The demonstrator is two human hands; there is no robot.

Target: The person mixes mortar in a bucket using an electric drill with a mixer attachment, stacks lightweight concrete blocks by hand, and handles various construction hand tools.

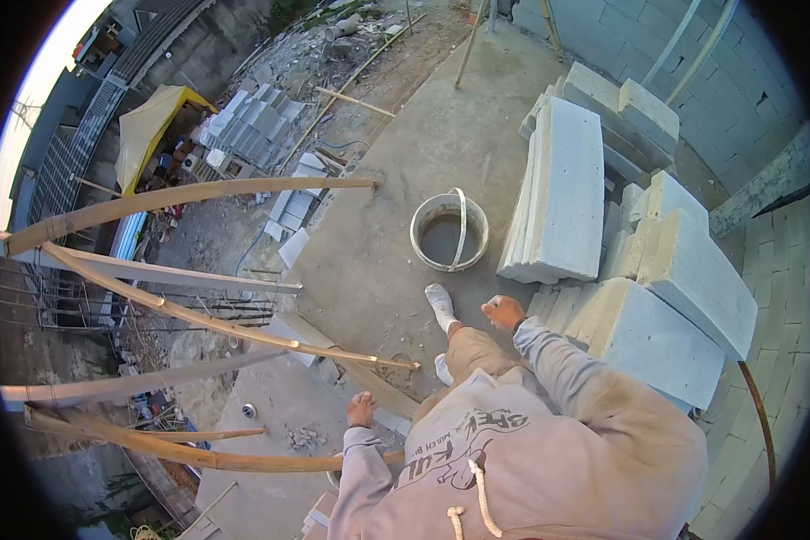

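Observation:
My right hand [504, 312] hangs in front of me with its fingers curled in, and nothing shows in it. Stacked pale lightweight blocks [562, 193] stand just to its right. Ahead of it, a bucket [418, 247] with an upright handle sits on the concrete floor, holding a grey, wet-looking content. My left hand [362, 409] is low at my left side, fingers also curled, nothing seen between them. It is near a wooden board [369, 382] on the floor and apart from it.
Slanted wooden poles [198, 324] lean across the slab's left edge, beyond which the ground lies lower. More block stacks [684, 261] and a block wall [621, 40] bound the right. Rubble [306, 438] lies at the left. Below are block piles [252, 126] and a yellow tarp [148, 126].

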